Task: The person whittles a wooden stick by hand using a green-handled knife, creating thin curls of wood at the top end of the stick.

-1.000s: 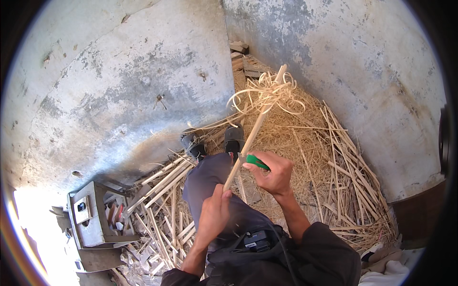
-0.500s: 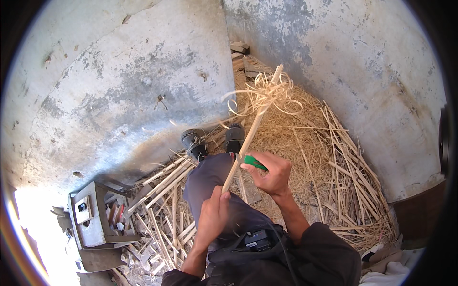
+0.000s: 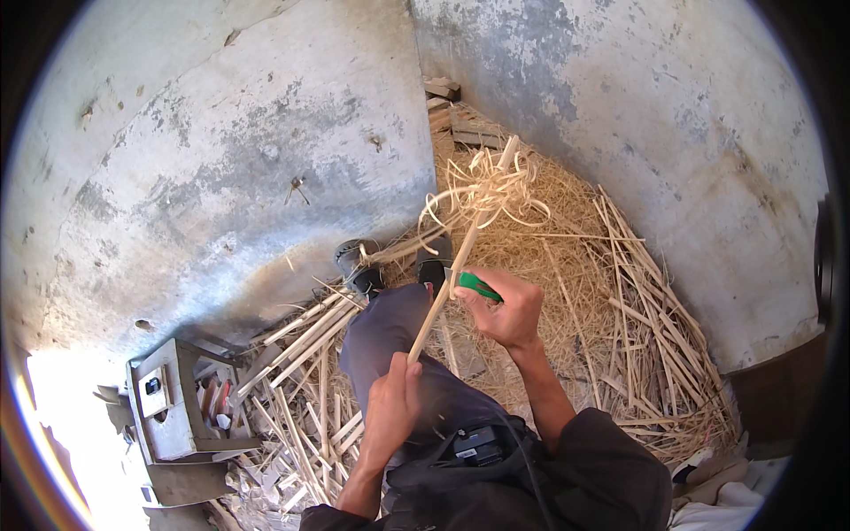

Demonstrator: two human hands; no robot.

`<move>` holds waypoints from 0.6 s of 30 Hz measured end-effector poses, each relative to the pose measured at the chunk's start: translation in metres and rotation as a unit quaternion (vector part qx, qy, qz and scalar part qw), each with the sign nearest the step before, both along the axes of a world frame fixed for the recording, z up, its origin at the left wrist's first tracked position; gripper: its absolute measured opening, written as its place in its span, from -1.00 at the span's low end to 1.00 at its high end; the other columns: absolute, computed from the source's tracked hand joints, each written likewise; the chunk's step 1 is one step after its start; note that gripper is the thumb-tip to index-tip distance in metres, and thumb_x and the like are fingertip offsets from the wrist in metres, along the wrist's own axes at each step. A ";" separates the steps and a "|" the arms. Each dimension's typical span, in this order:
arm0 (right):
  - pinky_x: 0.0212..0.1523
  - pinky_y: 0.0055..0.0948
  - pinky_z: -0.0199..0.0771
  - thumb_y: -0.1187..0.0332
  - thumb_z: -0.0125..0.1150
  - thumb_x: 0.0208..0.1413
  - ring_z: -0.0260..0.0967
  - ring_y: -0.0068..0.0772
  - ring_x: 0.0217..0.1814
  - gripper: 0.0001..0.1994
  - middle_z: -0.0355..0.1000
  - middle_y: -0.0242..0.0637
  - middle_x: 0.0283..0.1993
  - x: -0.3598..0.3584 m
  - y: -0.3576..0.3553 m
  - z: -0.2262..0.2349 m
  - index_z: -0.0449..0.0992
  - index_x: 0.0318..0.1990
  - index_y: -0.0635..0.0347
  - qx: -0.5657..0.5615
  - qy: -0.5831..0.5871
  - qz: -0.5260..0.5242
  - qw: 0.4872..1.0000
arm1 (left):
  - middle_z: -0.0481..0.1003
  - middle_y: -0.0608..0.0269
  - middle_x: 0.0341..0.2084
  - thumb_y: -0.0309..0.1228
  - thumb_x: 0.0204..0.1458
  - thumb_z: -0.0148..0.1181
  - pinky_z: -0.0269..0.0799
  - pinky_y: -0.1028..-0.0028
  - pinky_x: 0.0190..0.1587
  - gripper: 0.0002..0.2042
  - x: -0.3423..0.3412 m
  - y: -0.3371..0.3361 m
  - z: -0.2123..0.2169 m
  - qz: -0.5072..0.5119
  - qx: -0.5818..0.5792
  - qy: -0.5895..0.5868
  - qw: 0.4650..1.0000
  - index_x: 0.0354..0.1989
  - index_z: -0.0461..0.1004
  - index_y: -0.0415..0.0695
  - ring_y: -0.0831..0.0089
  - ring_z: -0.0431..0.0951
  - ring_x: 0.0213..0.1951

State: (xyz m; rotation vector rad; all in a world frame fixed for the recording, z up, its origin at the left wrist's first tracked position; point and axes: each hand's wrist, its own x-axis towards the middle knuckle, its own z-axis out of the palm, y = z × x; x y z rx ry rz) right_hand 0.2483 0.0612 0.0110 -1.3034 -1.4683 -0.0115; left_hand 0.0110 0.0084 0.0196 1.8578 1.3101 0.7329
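A long pale wooden stick (image 3: 467, 241) slants up and away over my right leg. My left hand (image 3: 392, 405) is closed round its near end. My right hand (image 3: 509, 310) grips a green-handled knife (image 3: 479, 286), and its blade lies against the stick about midway along. Thin curled shavings (image 3: 492, 190) cluster round the far part of the stick, still hanging on it. The blade is mostly hidden by the stick and my fingers.
Fine shavings (image 3: 558, 257) cover the floor ahead. Split sticks lie piled at the right (image 3: 660, 327) and the left (image 3: 310, 341). A wooden stool (image 3: 181, 398) lies at lower left. Worn walls (image 3: 292, 133) meet ahead, beyond my shoes (image 3: 359, 263).
My right hand has slid the knife slightly farther along the stick, away from me. The stick's far end has dropped a little toward me. My left hand keeps its hold.
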 end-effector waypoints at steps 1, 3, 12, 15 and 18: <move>-0.38 -0.34 0.62 0.14 0.56 0.15 0.70 -0.23 -0.38 -0.72 0.72 -0.25 -0.28 0.002 0.001 0.000 0.78 -0.14 0.14 -0.004 0.007 0.002 1.000 | 0.49 -0.31 -0.48 -0.40 0.48 0.04 0.34 -0.14 -0.34 -0.86 0.000 0.000 -0.001 -0.001 0.000 -0.001 1.000 -0.10 0.33 -0.21 -0.43 0.54 -0.34; -0.38 -0.34 0.62 0.13 0.56 0.16 0.70 -0.23 -0.38 -0.71 0.72 -0.25 -0.29 0.000 0.001 0.003 0.78 -0.14 0.14 -0.006 0.004 0.004 1.000 | 0.48 -0.32 -0.50 -0.40 0.48 0.05 0.34 -0.13 -0.35 -0.87 -0.004 -0.002 -0.004 0.006 0.001 0.013 1.000 -0.10 0.33 -0.21 -0.44 0.53 -0.35; -0.38 -0.36 0.61 0.08 0.55 0.18 0.70 -0.24 -0.38 -0.68 0.72 -0.22 -0.31 0.008 0.013 -0.005 0.79 -0.14 0.16 -0.008 0.031 -0.011 0.999 | 0.48 -0.10 -0.55 -0.40 0.50 -0.01 0.37 0.04 -0.39 -0.84 -0.010 -0.010 -0.012 0.009 0.027 0.026 0.999 -0.15 0.37 -0.22 -0.20 0.58 -0.46; -0.39 -0.36 0.60 0.06 0.55 0.18 0.70 -0.24 -0.38 -0.66 0.72 -0.22 -0.31 0.012 0.016 -0.008 0.79 -0.14 0.17 -0.012 0.021 -0.010 1.000 | 0.49 -0.12 -0.53 -0.39 0.51 -0.01 0.37 0.04 -0.39 -0.83 -0.012 -0.011 -0.012 0.010 0.028 0.035 0.999 -0.14 0.36 -0.22 -0.21 0.58 -0.45; -0.39 -0.36 0.60 0.05 0.55 0.18 0.70 -0.26 -0.38 -0.65 0.73 -0.21 -0.30 0.013 0.017 -0.010 0.79 -0.15 0.17 -0.041 0.021 -0.008 0.999 | 0.49 -0.13 -0.52 -0.37 0.52 0.00 0.37 0.02 -0.39 -0.82 -0.013 -0.010 -0.013 0.015 0.027 0.043 0.999 -0.13 0.36 -0.22 -0.23 0.58 -0.44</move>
